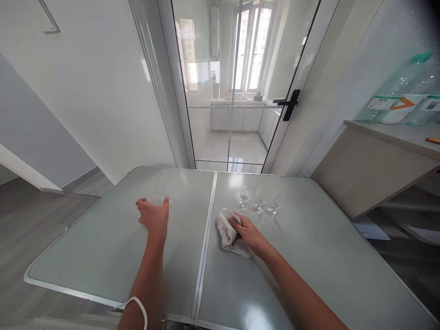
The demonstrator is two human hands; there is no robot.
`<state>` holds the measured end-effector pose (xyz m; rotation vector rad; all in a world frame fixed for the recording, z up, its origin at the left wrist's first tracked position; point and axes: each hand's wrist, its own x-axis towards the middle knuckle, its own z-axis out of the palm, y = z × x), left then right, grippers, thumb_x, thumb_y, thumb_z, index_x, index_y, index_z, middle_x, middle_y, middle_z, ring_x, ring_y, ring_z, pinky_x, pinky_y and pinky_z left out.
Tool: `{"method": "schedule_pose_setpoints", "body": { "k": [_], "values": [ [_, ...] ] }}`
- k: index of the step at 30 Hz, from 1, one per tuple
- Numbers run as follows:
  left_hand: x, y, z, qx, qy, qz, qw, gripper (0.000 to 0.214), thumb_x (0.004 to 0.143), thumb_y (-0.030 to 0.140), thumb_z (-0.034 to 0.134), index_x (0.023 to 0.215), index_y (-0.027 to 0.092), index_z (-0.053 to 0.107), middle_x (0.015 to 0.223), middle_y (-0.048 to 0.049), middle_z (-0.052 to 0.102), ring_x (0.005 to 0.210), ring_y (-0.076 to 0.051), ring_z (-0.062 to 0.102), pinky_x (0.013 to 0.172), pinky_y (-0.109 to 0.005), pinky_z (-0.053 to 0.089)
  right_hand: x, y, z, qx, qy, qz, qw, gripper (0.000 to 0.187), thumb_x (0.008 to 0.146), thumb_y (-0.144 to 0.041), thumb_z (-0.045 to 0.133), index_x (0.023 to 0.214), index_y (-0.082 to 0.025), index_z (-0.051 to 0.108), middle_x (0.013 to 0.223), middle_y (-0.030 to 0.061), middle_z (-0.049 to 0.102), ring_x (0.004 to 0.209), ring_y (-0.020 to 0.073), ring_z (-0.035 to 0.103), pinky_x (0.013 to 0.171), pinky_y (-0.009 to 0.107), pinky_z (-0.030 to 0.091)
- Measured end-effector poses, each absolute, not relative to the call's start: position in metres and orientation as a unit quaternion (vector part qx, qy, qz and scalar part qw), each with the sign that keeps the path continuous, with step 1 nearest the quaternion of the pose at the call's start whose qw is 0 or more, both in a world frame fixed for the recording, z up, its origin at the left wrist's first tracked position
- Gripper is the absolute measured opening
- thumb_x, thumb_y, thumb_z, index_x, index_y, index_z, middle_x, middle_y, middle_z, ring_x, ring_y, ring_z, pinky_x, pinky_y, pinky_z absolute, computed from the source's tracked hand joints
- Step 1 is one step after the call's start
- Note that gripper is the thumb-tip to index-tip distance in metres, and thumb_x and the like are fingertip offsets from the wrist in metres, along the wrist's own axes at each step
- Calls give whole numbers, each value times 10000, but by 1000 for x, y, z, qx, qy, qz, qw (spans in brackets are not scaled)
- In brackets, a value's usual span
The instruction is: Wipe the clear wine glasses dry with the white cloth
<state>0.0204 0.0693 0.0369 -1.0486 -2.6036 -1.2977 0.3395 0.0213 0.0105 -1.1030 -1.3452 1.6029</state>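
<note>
My left hand point(154, 215) is on the left half of the table, its fingers curved round a clear glass point(154, 197). Just behind that hand stands another faint clear stemmed glass point(162, 188), partly hidden. A crumpled white cloth point(227, 231) is gripped in my right hand point(248, 233), low over the right half of the table near the middle seam. Beyond the right hand, three stemmed glasses stand upright in a row: a left one point(244, 199), a middle one point(260, 204) and a right one point(275, 206).
The grey folding table point(103, 256) has a metal rim and a metal seam point(205, 247). Behind it is a glass door with a black handle point(289, 104). At the right, a wooden shelf unit point(374, 160) carries clear plastic bottles point(395, 105).
</note>
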Motion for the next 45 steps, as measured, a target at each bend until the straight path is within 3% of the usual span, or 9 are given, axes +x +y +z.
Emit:
{"method": "schedule_pose_setpoints", "body": {
  "k": [4,10,14,18,25,30,33,36,45],
  "values": [
    [21,66,41,-345,-820,-456,23,598,819,362,756,1279,194,413,1203,-134,688,1065,-319,705,998,-558,480,345,17,19,-406,-497,656,397,401,770,-439,817,1046,-220,625,848,-8,617,751,170,581,674,278,463],
    [60,57,53,-507,-598,-621,20,614,834,425,762,1348,238,482,1224,-93,661,1048,-234,698,978,-401,522,359,15,22,-390,-478,697,365,808,635,-269,903,1363,-285,552,1076,20,652,907,209,609,765,300,471],
    [96,52,42,-621,-459,-611,-171,600,887,420,712,1412,264,469,1204,-75,625,882,-164,725,802,-296,577,357,16,18,-391,-500,683,362,504,694,-374,880,1123,-201,680,955,39,656,862,214,595,769,319,458],
    [110,49,27,-763,-443,-448,-148,607,852,439,753,1408,324,538,1205,-45,642,676,-88,640,654,-237,544,355,20,20,-405,-506,576,499,336,810,-470,758,963,-198,633,894,33,605,836,202,550,753,318,442],
    [122,49,5,-832,-446,-313,-102,801,828,433,775,1519,299,393,1144,-28,736,718,-134,691,716,-261,544,349,16,15,-404,-722,311,468,167,773,-71,540,778,-215,457,752,-27,481,687,141,406,657,267,332],
    [129,44,0,-861,-428,-265,-73,513,815,364,777,1256,218,559,878,-30,752,754,-214,735,628,-259,491,341,7,20,-397,-723,406,394,416,815,-94,526,1203,-239,494,896,-12,553,767,164,496,732,279,414],
    [133,39,2,-900,-359,-230,-91,443,811,297,770,1199,217,571,928,-57,754,797,-229,739,605,-253,458,346,7,29,-379,-707,483,352,722,893,-200,556,1549,-264,262,964,9,590,846,192,565,817,324,466],
    [142,34,9,-859,-386,-262,-210,485,786,376,800,1171,226,546,925,-42,743,742,-198,712,600,-242,452,352,10,36,-368,-704,492,355,720,987,-346,515,1618,-272,175,995,23,608,895,207,582,892,367,465],
    [150,33,25,-549,-309,-184,-754,519,880,660,614,1062,181,529,704,3,663,366,-79,492,367,-197,350,361,7,30,-303,-723,463,413,347,1037,-438,436,1322,-258,523,882,23,647,739,202,584,811,368,460]
  ]
}}
